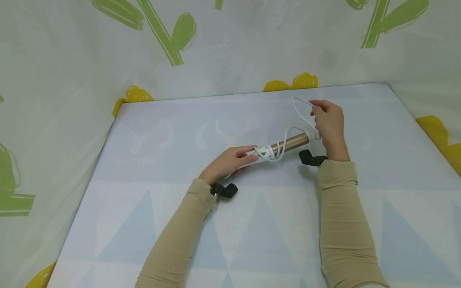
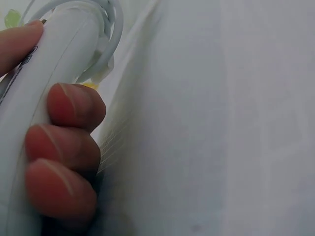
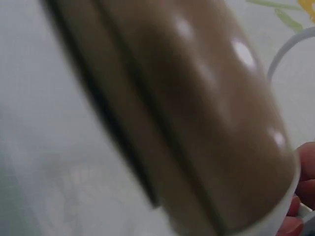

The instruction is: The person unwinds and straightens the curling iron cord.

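Note:
A curling iron point(image 1: 293, 142) with a gold barrel and a white handle is held slantwise above the table. My left hand point(image 1: 228, 162) grips its handle point(image 2: 54, 64), the thumb on one side and the fingers curled round the other. White power cord point(image 1: 286, 137) loops loosely round the iron where handle meets barrel. My right hand point(image 1: 330, 122) is at the white tip end and pinches the cord, which rises in a loop beside the fingers. In the right wrist view the barrel point(image 3: 211, 113) fills the middle, with fingertips point(image 3: 290, 226) beside the white tip.
The table point(image 1: 173, 224) has a pale cloth with blue triangles and faint antler shapes. Behind it hangs a white curtain point(image 1: 237, 52) with green and yellow plant prints. Black wrist cameras point(image 1: 225, 191) sit on both wrists, the right one close below the barrel.

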Action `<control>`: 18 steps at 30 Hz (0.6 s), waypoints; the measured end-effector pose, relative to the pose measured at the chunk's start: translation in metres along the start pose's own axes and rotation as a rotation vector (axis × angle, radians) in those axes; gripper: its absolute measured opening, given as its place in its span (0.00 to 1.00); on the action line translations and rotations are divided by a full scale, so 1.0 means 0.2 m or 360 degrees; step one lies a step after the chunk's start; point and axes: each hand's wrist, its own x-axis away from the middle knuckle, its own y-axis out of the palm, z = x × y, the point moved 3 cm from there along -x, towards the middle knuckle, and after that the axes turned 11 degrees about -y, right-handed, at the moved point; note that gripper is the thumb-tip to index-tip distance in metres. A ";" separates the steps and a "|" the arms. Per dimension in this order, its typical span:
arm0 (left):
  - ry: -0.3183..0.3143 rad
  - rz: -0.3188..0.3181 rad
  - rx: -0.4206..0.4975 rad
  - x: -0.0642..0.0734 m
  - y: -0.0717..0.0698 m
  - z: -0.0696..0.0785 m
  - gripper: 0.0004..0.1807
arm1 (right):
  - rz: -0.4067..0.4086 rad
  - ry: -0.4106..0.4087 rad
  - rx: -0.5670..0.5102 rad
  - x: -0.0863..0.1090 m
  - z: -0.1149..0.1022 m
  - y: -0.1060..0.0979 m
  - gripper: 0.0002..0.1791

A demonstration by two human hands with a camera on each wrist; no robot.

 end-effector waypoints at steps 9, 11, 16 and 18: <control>-0.0100 0.0083 -0.0278 0.01 0.00 0.03 0.34 | 0.0109 -0.0082 -0.0136 0.01 -0.10 -0.02 0.15; -0.0103 0.0088 -0.0290 0.01 0.00 0.03 0.34 | 0.0096 -0.0094 -0.0140 0.01 -0.12 -0.02 0.15; -0.0110 0.0098 -0.0277 0.00 0.00 0.01 0.34 | 0.0042 -0.0121 -0.0096 0.02 -0.13 0.01 0.15; -0.0107 0.0096 -0.0258 0.00 0.00 0.01 0.34 | 0.0029 -0.0135 -0.0078 0.03 -0.13 0.02 0.14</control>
